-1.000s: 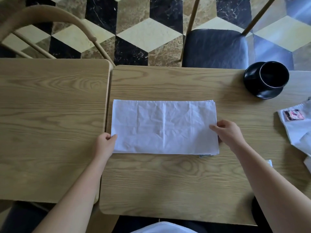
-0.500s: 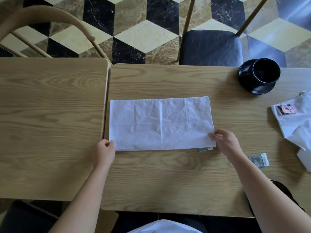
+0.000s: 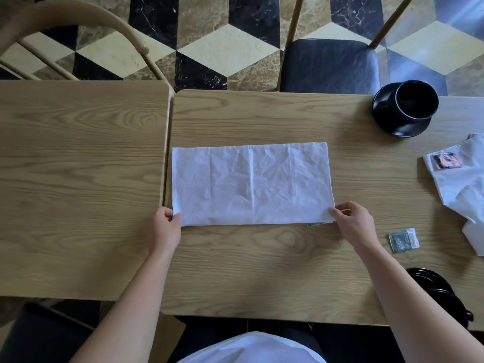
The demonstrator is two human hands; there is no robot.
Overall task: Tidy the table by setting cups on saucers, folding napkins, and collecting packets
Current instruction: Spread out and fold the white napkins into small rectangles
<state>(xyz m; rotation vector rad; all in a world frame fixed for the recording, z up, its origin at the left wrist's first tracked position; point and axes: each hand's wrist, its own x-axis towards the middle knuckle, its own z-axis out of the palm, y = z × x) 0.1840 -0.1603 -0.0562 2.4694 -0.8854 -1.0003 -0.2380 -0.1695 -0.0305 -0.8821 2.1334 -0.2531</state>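
A white napkin (image 3: 251, 183), folded into a long rectangle, lies flat in the middle of the wooden table (image 3: 262, 271). My left hand (image 3: 165, 229) pinches its near left corner. My right hand (image 3: 353, 224) pinches its near right corner. A small packet edge (image 3: 314, 224) peeks out from under the napkin by my right hand. A black cup (image 3: 416, 102) stands on a black saucer (image 3: 400, 127) at the far right. A grey packet (image 3: 403, 239) lies right of my right hand. A pink packet (image 3: 446, 160) rests on a crumpled white napkin (image 3: 463, 187) at the right edge.
A second wooden table (image 3: 78, 179) butts against the left side with a narrow gap. Another black dish (image 3: 440, 292) sits at the near right edge. A dark padded chair (image 3: 330, 64) and a curved wooden chair (image 3: 78, 24) stand beyond the tables.
Both hands slid from the napkin's sides toward its near corners. The view shifted, bringing the grey packet and the near black dish into sight.
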